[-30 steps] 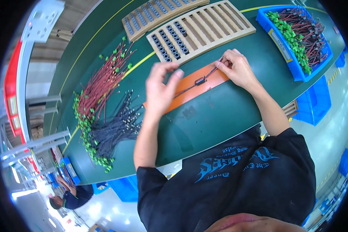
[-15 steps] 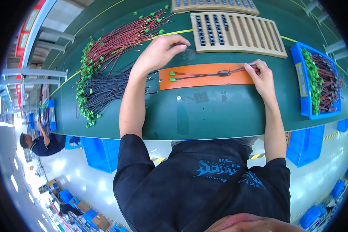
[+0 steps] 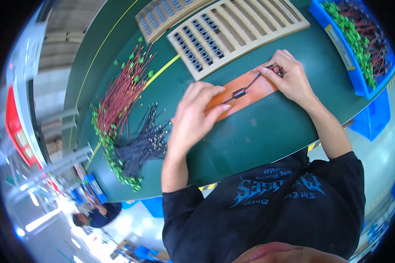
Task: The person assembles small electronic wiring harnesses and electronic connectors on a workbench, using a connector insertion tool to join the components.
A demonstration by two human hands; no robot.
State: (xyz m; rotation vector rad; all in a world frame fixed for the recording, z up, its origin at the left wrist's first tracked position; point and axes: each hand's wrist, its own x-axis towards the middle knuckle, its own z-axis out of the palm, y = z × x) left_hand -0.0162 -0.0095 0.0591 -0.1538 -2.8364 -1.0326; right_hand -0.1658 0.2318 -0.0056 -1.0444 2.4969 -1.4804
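Note:
An orange strip (image 3: 255, 97) lies on the green table, with a thin wire harness (image 3: 253, 82) along it. Midway on the harness sits a small black cylinder (image 3: 240, 93). My right hand (image 3: 290, 78) pinches the harness's far-right end between thumb and fingers. Over the strip's left part is my left hand (image 3: 194, 113), open, thumb and forefinger apart on either side of the wires just left of the cylinder. It hides the harness's left end with its green connectors.
Loose red wires (image 3: 125, 94) and black wires (image 3: 140, 149) with green connectors lie at left. A slotted wooden tray (image 3: 254, 47) with dark cylinders stands beyond the strip, another tray (image 3: 162, 33) behind. A blue bin (image 3: 344, 48) of harnesses is at right. A co-worker (image 3: 98, 215) is at lower left.
My head view has turned, so the table appears tilted. My left hand has come down from above the strip to the harness beside the cylinder. My right hand still holds the right end.

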